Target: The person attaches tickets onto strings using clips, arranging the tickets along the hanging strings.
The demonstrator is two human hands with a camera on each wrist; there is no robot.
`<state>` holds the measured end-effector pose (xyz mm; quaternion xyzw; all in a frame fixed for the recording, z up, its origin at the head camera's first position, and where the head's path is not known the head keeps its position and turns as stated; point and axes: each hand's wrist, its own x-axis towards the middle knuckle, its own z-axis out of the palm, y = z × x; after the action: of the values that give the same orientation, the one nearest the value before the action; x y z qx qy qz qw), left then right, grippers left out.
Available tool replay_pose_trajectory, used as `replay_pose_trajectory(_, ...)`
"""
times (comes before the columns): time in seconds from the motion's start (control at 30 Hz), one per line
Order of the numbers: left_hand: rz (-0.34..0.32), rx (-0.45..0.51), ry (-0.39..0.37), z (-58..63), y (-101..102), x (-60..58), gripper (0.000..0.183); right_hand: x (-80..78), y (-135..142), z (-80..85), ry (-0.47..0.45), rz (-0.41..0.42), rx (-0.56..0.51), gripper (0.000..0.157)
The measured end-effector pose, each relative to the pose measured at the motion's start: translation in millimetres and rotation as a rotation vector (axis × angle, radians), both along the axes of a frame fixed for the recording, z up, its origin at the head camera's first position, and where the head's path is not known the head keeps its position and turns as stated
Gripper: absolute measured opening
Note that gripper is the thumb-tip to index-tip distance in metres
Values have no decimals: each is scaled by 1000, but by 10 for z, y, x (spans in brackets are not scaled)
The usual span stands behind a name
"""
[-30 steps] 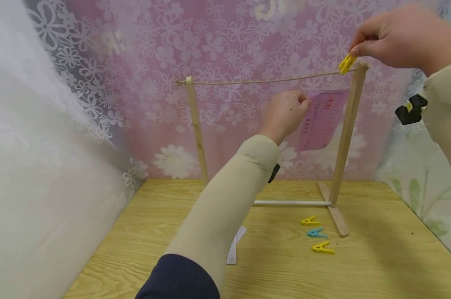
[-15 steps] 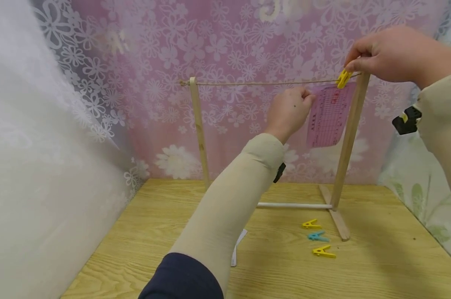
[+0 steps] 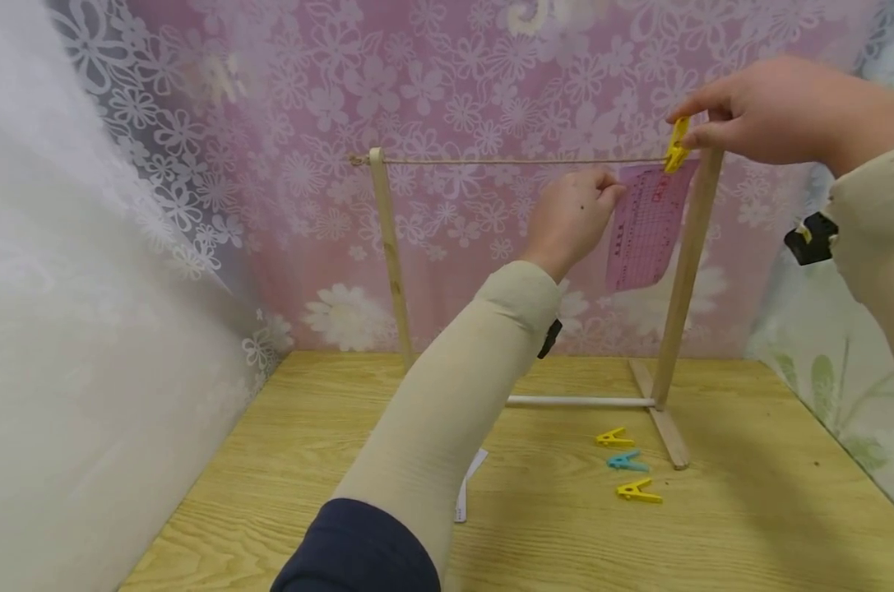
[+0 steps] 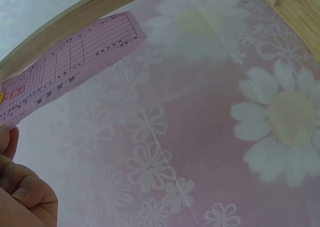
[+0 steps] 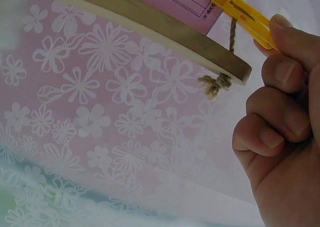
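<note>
A pink printed slip of paper (image 3: 645, 234) hangs just under the rope (image 3: 506, 162), near the right post of a wooden stand. My left hand (image 3: 571, 215) pinches its upper left corner; the left wrist view shows the slip (image 4: 75, 59) stretching away from the fingertips. At the slip's upper edge, a yellow clothespin (image 3: 677, 148) sits over the rope and the paper. My right hand (image 3: 775, 111) holds the clothespin's handles between thumb and index finger. In the right wrist view the other fingers (image 5: 272, 119) are curled below the yellow clothespin (image 5: 242, 14).
The stand's right post (image 3: 687, 288) rises close beside the slip, and a white rod (image 3: 580, 401) runs low across the stand. On the wooden table (image 3: 550, 543) lie two yellow clothespins (image 3: 639, 492) and a blue clothespin (image 3: 627, 461). White paper strips (image 3: 470, 485) lie partly behind the left sleeve.
My right hand has lowered the yellow clothespin onto the rope and the slip's top edge, and its thumb and index finger have spread somewhat. The left hand has raised the slip slightly toward the rope.
</note>
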<state>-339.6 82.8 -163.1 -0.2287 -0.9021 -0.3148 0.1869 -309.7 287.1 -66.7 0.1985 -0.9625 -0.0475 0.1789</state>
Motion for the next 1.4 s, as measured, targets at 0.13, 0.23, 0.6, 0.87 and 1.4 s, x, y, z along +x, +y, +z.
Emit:
replay_pose_trajectory(0.13, -34, 14, 1, -22, -3, -25, 23, 61, -9, -16, 24, 7, 22, 50)
replay_pose_trajectory(0.23, -76, 44, -28, -67, -56, -30, 21, 100, -16, -68, 38, -5, 7, 60)
replay_pose_trajectory(0.6, -147, 13, -59, -280, -355, 47, 32, 230, 24, -255, 134, 67, -108, 72)
replay_pose_trajectory(0.87, -196, -28, -74, -486, -620, 173, 42, 392, 15, -429, 157, 122, -157, 66)
replay_pose_trajectory(1.4, -209, -126, -17, -903, -1218, 357, 45, 580, 113, -986, 89, 157, -257, 53)
